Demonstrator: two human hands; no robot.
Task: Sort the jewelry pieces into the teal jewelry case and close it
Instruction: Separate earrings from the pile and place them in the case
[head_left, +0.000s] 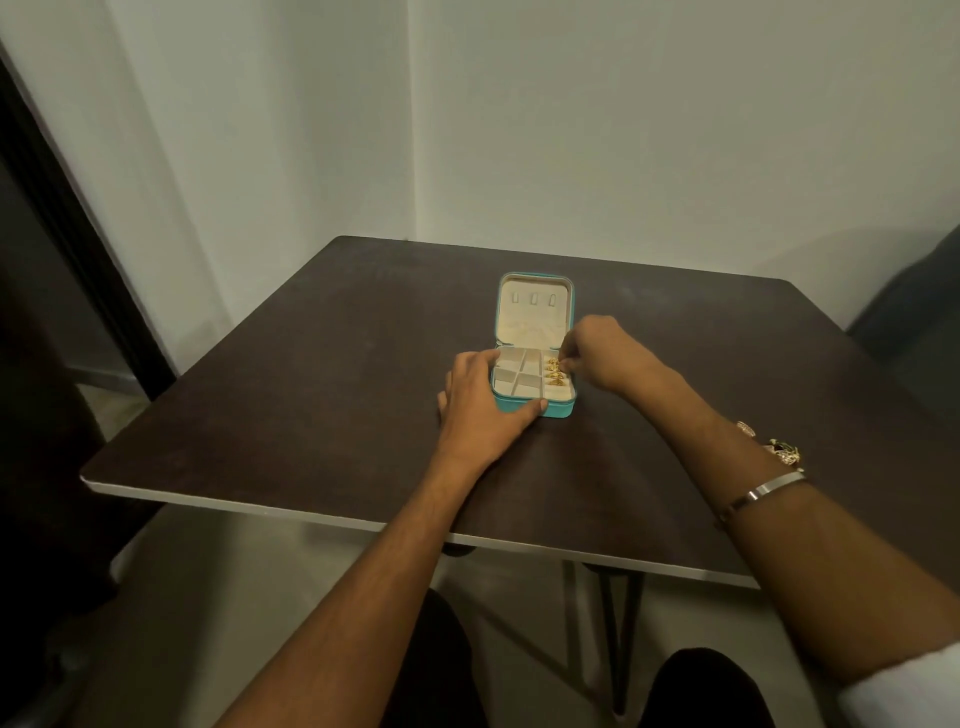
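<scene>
**Head view: both hands at the open jewelry case**

The teal jewelry case (535, 408) lies open at the centre of the frame on a dark brown table (311, 389), its lid (535, 312) laid back toward the white walls. The left hand (483, 410) braces the case's left side, fingers fairly straight along the wall and thumb pressed flat against the front edge. The right hand (597, 353) reaches in from the right with its fingertips drawn together over the right-hand compartment, where several gold rings (555, 371) sit in a row; it seems to pinch the uppermost one, though the piece is too small to be sure. The other cream compartments (511, 374) show only lining. Past the right forearm, at the right of the frame, more gold jewelry pieces (782, 451) lie on the table, partly hidden by the arm. A silver bangle (763, 491) circles that forearm.
</scene>
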